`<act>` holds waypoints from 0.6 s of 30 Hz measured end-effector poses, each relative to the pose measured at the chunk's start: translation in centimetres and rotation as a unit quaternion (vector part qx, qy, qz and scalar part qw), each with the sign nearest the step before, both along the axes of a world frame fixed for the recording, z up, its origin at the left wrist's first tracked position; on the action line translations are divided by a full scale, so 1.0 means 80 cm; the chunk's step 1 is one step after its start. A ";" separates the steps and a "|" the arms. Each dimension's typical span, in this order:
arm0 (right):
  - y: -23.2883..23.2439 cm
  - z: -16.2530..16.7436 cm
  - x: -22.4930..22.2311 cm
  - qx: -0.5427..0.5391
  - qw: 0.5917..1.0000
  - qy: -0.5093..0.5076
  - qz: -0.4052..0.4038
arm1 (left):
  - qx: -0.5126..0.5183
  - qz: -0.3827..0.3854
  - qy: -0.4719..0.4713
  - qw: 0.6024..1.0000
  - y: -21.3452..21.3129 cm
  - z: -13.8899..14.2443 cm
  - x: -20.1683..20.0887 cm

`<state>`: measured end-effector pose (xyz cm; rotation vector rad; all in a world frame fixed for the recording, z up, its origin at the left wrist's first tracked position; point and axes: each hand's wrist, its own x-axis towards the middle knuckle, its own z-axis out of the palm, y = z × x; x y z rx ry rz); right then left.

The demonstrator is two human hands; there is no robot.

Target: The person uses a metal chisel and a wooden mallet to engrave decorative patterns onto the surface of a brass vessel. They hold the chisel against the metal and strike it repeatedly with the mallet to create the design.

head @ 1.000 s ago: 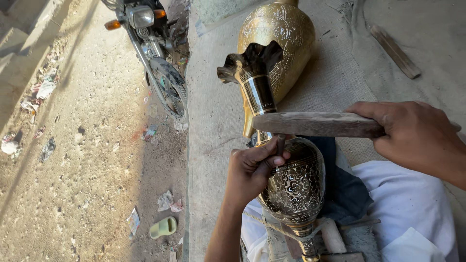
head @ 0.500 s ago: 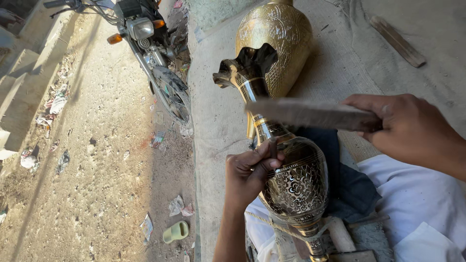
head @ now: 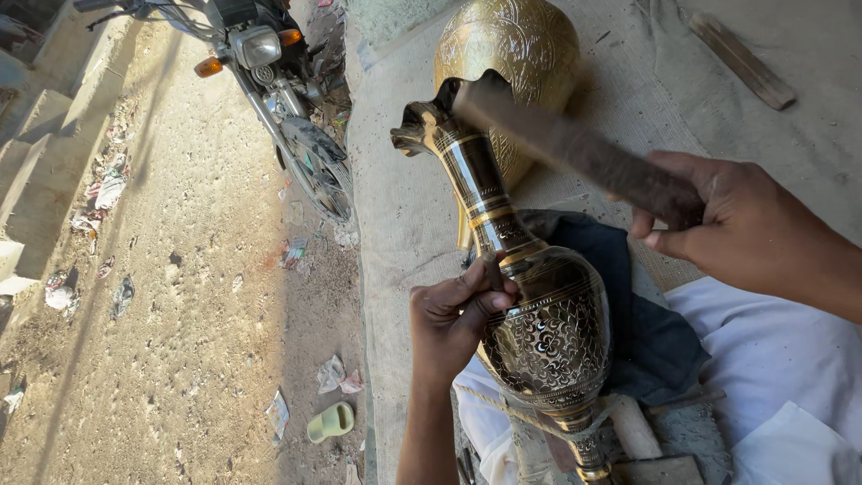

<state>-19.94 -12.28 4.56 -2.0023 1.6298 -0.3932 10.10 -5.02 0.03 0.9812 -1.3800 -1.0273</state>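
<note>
An engraved brass vase (head: 543, 328) with a long neck and a wavy mouth lies tilted across my lap, its base toward me. My left hand (head: 458, 314) is closed around a small chisel-like tool (head: 493, 267) pressed to the vase's shoulder. Raised over the vase's neck, my right hand (head: 736, 224) grips a dark wooden stick (head: 575, 148), blurred with motion. A second, plain golden brass vase (head: 516, 45) lies behind on the cloth-covered platform.
A dark cloth (head: 646, 332) lies under the vase on my white-clad legs (head: 772, 359). A motorcycle (head: 278, 99) stands on the dirt ground at left, with litter and a green sandal (head: 330, 420). A wooden strip (head: 741, 58) lies at the far right.
My right hand has swung the wooden stick up from lying flat near the tool to raised above the vase's neck. The left hand stays on the tool.
</note>
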 end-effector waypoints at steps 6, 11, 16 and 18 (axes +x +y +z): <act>-0.004 -0.016 -0.008 -0.039 0.997 -0.043 0.043 | -0.025 -0.018 0.013 0.999 -0.002 -0.001 -0.001; -0.006 -0.015 -0.006 -0.063 0.991 0.087 0.079 | -0.009 0.003 -0.030 0.999 0.000 0.003 0.001; 0.002 0.017 0.007 -0.097 0.964 0.237 0.078 | -0.039 -0.001 -0.020 0.999 0.001 0.004 0.002; 0.005 0.034 0.016 0.037 0.984 0.176 -0.001 | 0.037 0.014 0.018 0.999 0.000 0.003 0.001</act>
